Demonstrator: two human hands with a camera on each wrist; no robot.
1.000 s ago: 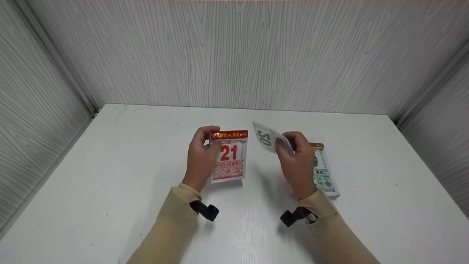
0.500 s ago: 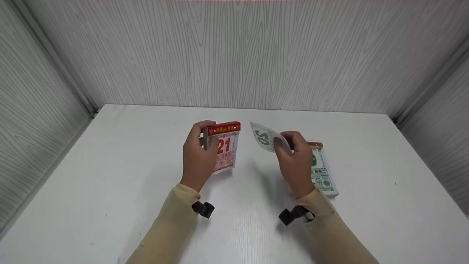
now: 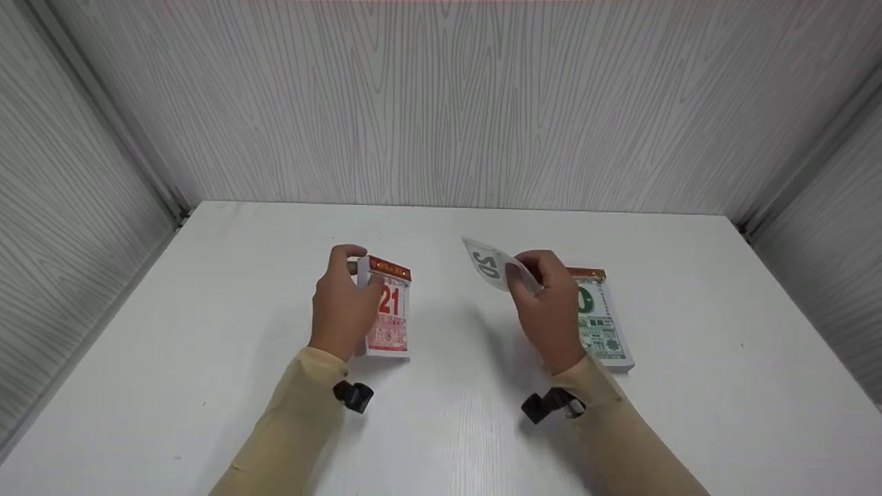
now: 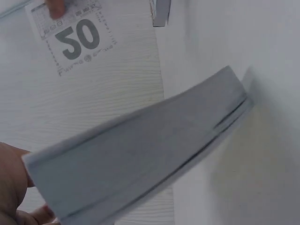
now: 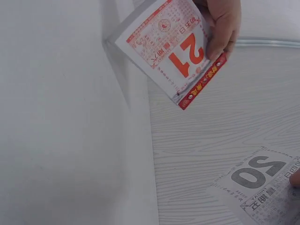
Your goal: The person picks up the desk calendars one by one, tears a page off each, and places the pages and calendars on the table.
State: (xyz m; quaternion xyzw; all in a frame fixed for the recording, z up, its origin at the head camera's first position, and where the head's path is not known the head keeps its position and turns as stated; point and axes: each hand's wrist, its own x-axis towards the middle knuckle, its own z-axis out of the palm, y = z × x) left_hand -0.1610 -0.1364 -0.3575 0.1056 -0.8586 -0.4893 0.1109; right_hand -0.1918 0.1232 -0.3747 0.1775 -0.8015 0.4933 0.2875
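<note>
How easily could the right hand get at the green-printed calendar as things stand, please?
Probably yes, but not freely: the right hand looks close to the green-printed calendar, partly covering it in the head view, yet it pinches a printed sheet that it would likely need to put down first.

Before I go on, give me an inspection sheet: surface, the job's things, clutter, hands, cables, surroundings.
Surface: white tabletop with a few small dark specks.
Job's things: red-printed calendar pad showing 21, held tilted; loose sheet marked 20, held up and curling; green-printed calendar pad lying on the tabletop, partly hidden behind the right hand.
Clutter: nothing seen.
Hands: left hand grips the red-printed calendar pad near its top; right hand pinches the loose sheet.
Cables: nothing seen.
Surroundings: grey wood-grain panels at back and both sides.
</note>
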